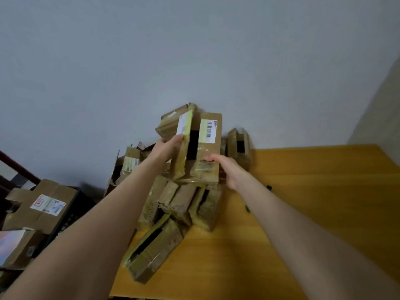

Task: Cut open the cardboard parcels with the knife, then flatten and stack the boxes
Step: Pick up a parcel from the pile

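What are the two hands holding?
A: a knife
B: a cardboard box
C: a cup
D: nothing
B: the left hand and the right hand each grip a side of the opened box, above the pile on the table.

One head-worn wide-angle camera looks forward and down from close above the counter, facing its far edge against the wall.

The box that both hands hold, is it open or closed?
Open: the box shows a dark gap between its two parted flaps. The left hand and right hand grip its sides.
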Demonstrator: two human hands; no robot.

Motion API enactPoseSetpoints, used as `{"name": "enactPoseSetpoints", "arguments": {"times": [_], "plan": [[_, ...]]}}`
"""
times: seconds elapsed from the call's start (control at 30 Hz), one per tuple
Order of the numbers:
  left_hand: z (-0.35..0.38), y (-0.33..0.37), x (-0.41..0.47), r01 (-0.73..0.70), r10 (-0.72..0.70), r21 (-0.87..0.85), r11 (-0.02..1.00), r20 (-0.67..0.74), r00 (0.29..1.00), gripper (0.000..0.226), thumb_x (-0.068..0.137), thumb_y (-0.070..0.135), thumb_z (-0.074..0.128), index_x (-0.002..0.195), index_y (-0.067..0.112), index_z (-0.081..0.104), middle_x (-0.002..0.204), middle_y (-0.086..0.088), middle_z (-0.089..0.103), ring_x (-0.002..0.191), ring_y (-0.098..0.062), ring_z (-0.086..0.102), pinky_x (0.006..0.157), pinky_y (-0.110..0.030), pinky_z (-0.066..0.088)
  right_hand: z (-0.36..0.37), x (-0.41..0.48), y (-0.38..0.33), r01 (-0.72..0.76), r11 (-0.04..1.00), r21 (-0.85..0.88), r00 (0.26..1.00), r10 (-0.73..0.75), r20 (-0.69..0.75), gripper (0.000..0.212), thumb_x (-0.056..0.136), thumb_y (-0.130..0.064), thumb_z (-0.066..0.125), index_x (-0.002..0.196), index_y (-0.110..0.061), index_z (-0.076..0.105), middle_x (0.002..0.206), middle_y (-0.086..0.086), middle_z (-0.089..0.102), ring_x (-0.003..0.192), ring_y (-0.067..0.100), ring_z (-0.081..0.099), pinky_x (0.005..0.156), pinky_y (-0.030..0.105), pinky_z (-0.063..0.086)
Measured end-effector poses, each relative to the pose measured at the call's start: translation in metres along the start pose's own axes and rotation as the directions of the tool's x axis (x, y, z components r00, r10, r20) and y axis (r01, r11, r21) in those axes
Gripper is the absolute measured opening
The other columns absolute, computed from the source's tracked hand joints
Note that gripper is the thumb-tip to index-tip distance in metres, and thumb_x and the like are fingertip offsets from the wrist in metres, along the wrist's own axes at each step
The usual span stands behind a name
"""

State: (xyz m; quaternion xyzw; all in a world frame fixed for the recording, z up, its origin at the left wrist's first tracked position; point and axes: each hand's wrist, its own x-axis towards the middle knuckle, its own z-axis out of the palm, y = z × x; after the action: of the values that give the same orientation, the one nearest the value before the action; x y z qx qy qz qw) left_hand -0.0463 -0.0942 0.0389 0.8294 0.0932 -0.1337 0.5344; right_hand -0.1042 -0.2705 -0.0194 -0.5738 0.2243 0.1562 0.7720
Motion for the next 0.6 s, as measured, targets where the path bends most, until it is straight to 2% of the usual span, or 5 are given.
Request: {"name": "enactPoseSetpoints", "arguments": {"times": [0.1, 0.23, 0.33, 0.43, 0.6], "plan": [[0.027, 0.007, -0.007, 0.108, -0.092, -0.032, 0.994, 0.325, 0.941, 0.078, 0.066, 0.074, 0.068, 0.122, 0.019, 0.061, 0.118, -0.006, 0.066, 0.107, -0.028, 0.064, 0.095, -0.048, 0.051, -0.034, -0.016, -0.008, 0.061, 0.997, 0.045, 0.998, -0.060, -0.013, 0.044, 0.071, -0.027, 0.078, 0.111, -0.015, 0.065, 0.107, 0.009, 0.070, 0.101, 0.026, 0.065, 0.090, 0.041, 0.053], [0.075, 0.009, -0.018, 0.012, 0.012, -0.066, 0.998, 0.353, 0.936, 0.060, 0.078, 0.042, 0.075, 0.124, 0.009, 0.057, 0.107, -0.008, 0.071, 0.094, -0.025, 0.070, 0.082, -0.039, 0.057, -0.074, -0.030, -0.005, 0.110, 0.994, -0.018, 0.993, -0.110, -0.038, 0.043, 0.076, -0.028, 0.077, 0.114, -0.018, 0.061, 0.110, 0.007, 0.068, 0.105, 0.026, 0.063, 0.099, 0.049, 0.048], [0.098, 0.005, -0.023, -0.026, 0.087, -0.152, 0.988, 0.406, 0.910, 0.078, 0.067, 0.033, 0.082, 0.134, 0.011, 0.050, 0.114, -0.007, 0.069, 0.099, -0.025, 0.069, 0.087, -0.040, 0.056, -0.103, -0.043, -0.003, 0.074, 0.996, 0.047, 0.995, -0.070, -0.071, 0.065, 0.076, -0.059, 0.068, 0.126, -0.020, 0.055, 0.121, 0.005, 0.062, 0.114, 0.027, 0.056, 0.106, 0.051, 0.040], [0.120, -0.001, -0.027, -0.070, 0.123, -0.133, 0.989, 0.449, 0.885, 0.078, 0.069, 0.025, 0.083, 0.137, 0.021, 0.046, 0.121, -0.004, 0.065, 0.107, -0.024, 0.065, 0.094, -0.044, 0.052, -0.133, -0.050, 0.001, 0.027, 0.989, 0.147, 0.991, -0.007, -0.137, 0.085, 0.078, -0.082, 0.038, 0.137, -0.021, 0.049, 0.132, 0.003, 0.053, 0.125, 0.030, 0.047, 0.108, 0.052, 0.034], [0.148, -0.008, -0.028, -0.374, 0.263, 0.095, 0.923, 0.553, 0.790, 0.089, 0.082, -0.003, 0.069, 0.152, 0.028, 0.024, 0.135, 0.000, 0.053, 0.123, -0.020, 0.051, 0.097, -0.038, 0.048, -0.169, -0.058, 0.018, -0.107, 0.981, 0.160, 0.937, 0.153, -0.313, 0.067, 0.090, -0.071, 0.038, 0.123, -0.017, 0.061, 0.113, 0.011, 0.066, 0.087, 0.023, 0.063, 0.060, 0.027, 0.052]]}}
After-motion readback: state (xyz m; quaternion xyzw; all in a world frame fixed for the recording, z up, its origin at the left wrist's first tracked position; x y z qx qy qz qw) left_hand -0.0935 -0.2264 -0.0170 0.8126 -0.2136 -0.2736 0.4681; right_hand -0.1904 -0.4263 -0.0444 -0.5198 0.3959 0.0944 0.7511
